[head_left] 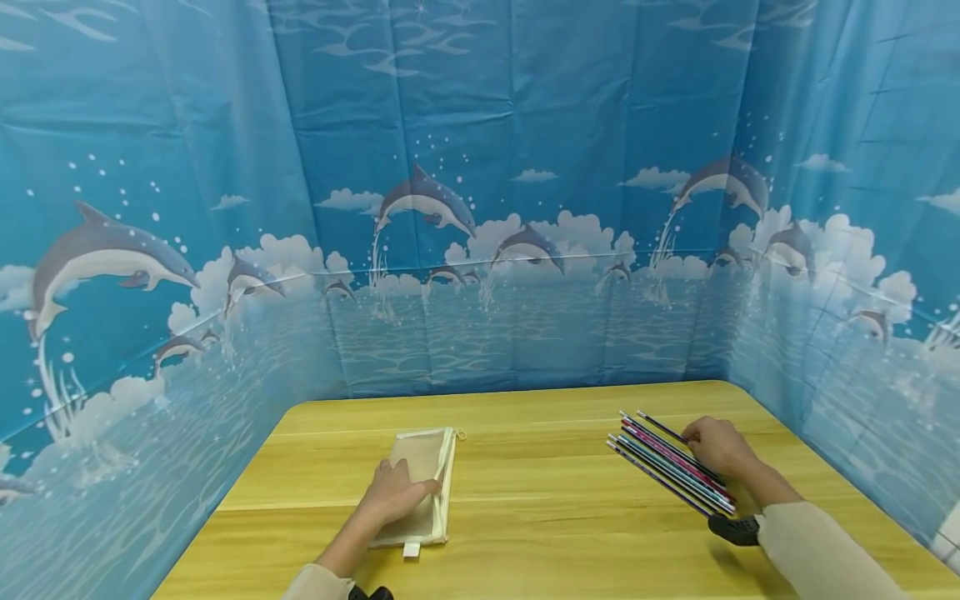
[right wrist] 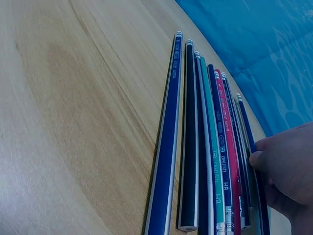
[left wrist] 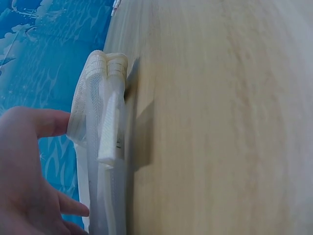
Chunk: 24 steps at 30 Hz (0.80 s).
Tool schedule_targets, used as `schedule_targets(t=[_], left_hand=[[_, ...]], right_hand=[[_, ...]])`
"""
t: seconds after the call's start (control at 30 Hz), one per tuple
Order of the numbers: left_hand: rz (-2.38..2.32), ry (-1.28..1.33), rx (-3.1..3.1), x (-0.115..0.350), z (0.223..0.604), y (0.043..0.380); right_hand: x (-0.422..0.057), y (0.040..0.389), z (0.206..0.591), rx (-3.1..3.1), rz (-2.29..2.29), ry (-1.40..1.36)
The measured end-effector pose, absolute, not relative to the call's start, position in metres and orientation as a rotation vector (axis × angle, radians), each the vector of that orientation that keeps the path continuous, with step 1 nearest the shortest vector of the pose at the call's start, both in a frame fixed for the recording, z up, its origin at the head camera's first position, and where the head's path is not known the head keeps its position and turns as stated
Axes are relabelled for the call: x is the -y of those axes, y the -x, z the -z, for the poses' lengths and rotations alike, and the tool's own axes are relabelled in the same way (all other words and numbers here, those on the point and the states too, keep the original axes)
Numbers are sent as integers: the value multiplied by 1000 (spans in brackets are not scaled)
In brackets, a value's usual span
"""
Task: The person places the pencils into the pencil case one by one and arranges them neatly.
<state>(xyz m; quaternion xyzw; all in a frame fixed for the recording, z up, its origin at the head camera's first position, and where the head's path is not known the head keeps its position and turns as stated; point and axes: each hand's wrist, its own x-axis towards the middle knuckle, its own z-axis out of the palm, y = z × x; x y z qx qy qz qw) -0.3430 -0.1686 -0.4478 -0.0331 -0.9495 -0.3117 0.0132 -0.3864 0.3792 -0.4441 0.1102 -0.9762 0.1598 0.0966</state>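
Note:
Flat on the left part of the table lies a cream mesh zip pouch [head_left: 426, 450]. My left hand [head_left: 396, 493] rests on top of it with fingers spread; in the left wrist view the thumb touches the pouch's thick side [left wrist: 78, 115]. A row of several pencils [head_left: 663, 467] in dark blue, teal, pink and black lies on the right side. At the row's right edge my right hand [head_left: 720, 447] pinches a dark pencil [right wrist: 250, 132] between thumb and finger. That pencil sits slightly apart from the others.
The wooden table [head_left: 540, 483] lies between the pouch and the pencils. A blue dolphin-print curtain [head_left: 525, 333] stands along the back and both sides of the table. From the pouch's near end sticks a small white tag [head_left: 412, 550].

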Motion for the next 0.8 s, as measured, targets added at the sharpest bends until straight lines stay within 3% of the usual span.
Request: schedule_targets(t=[0.8], left_hand=[[1039, 109, 2951, 171, 445, 341]], right_hand=[[-377, 383, 424, 2839, -456, -380]])
